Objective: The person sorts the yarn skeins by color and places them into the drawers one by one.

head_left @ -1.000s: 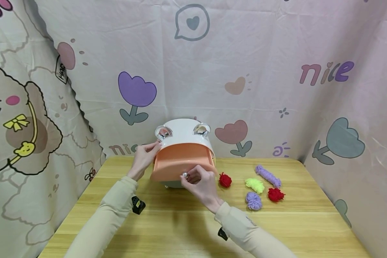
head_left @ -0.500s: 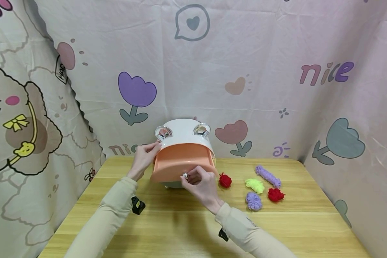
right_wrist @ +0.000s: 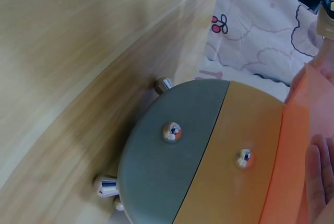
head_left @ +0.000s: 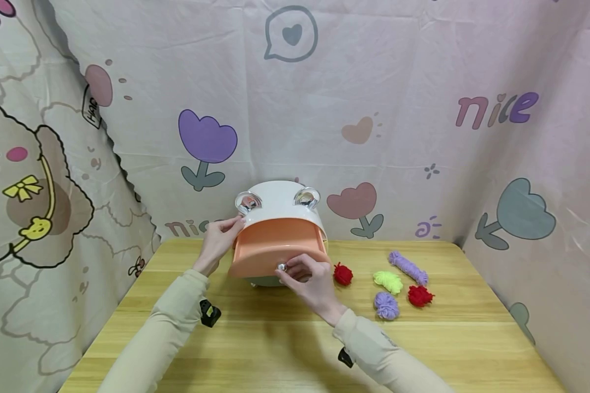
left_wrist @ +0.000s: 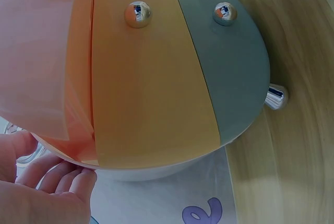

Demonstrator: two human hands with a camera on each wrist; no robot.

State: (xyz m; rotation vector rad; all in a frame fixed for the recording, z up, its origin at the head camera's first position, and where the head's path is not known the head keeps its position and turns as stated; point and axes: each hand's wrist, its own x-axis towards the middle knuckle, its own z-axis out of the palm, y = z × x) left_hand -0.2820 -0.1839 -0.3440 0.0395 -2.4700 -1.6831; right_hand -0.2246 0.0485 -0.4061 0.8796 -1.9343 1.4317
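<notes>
Peach drawer (head_left: 255, 265) sits at the centre of the head view, slid out from the top of the white cabinet (head_left: 281, 203), and over the last second I see almost nothing shift in it: the opening looks the same as in the earlier pictures. What does differ is slight: the right hand (head_left: 316, 284) has its wrist a touch lower and further toward the right of the frame, while its thumb and fingertips pinch the silver knob (head_left: 282, 267). Against the cabinet's edge, left of centre, the left hand (head_left: 219, 243) holds on with thumb and fingers, in the same spot as before. I judge from this that the pull has paused, with one of the hands steadying the cabinet and the other keeping the drawer out. Below it, my left wrist view shows the ochre drawer (left_wrist: 151, 88) and the grey-green drawer (left_wrist: 227, 72) closed. Toward the right of the head view, the yarn bundles (head_left: 386, 305) lie unmoved on the wooden surface (head_left: 246, 349), apart from both hands.
</notes>
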